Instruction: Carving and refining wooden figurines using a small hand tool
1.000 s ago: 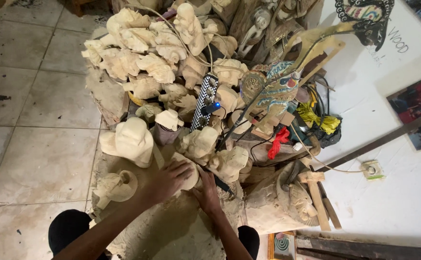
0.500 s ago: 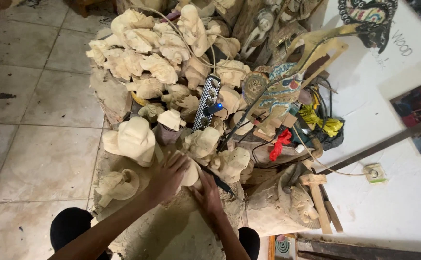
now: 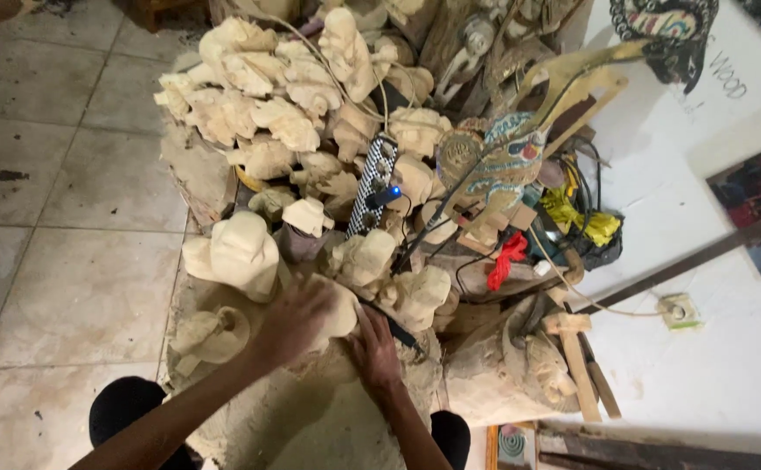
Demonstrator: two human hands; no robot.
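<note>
Heap of pale unfinished wood carvings point(image 3: 284, 104) on the worktop point(image 3: 311, 418). Left hand point(image 3: 293, 320), fingers curled, grips a pale carved piece point(image 3: 338, 306) at its near edge; right hand point(image 3: 375, 348) pinches a dark blade point(image 3: 395, 329) beside it.

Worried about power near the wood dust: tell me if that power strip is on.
On: the power strip shows a blue light at its lower end, amid the pale wood carvings.

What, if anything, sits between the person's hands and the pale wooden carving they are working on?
Nothing visible does. The left hand already rests on the pale carving, and the right hand lies beside it on the dusty block, at a dark tool. Other carvings stand behind, not between.
</note>
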